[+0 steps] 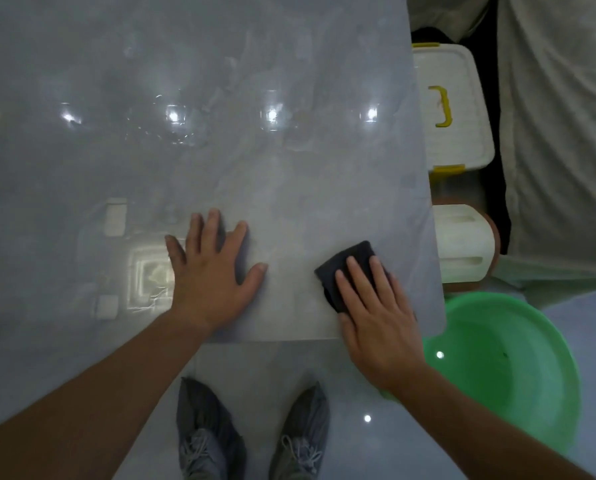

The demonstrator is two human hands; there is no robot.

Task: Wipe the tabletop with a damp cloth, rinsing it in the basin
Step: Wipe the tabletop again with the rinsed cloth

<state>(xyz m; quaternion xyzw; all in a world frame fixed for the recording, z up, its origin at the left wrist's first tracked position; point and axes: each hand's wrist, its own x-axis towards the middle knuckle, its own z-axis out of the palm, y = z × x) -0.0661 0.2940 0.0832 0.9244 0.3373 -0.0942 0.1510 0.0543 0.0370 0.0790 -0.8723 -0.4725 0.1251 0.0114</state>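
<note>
Two hands rest on the tabletop. Near its front right corner, the right hand presses flat on the dark cloth; the left hand lies spread, holding nothing. Cloth likely soft, limp, light: gather it by bunching. The green basin sits below that corner.

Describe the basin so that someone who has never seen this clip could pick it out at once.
Start at the grey tabletop and follow it to its near right corner, where the right hand presses a dark cloth flat. The basin sits on the floor just below that corner. It is round and bright green, unlike the white boxy containers farther along the table's right edge.
</note>
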